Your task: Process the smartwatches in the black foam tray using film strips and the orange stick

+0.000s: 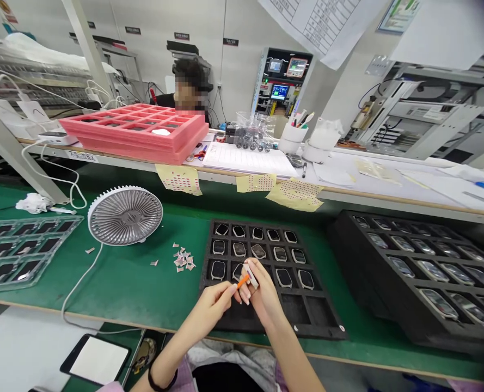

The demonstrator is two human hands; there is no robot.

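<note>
My left hand (pixel 218 299) pinches a thin orange stick-like tool (pixel 243 281). Its tip reaches a small silver watch case (pixel 251 275), held edge-up in the fingers of my right hand (pixel 261 286). Whether tip and case touch cannot be made out. Both hands are above a black foam tray (pixel 321 310) with watch cases in its pockets, such as a watch (pixel 283 277) right of my right hand. My hands hide part of the tray's near rows. Left of the tray, a pile of small pinkish-white scraps (pixel 183 259) lies on the green mat (pixel 144 283).
A fan (pixel 125 215) stands left, its cable running over the table edge. Stacked black trays of watches (pixel 415 294) are at right, a clear tray (pixel 21 253) far left. A shelf behind bears pink foam trays (pixel 131 144) and papers; a person (pixel 190 87) sits beyond it.
</note>
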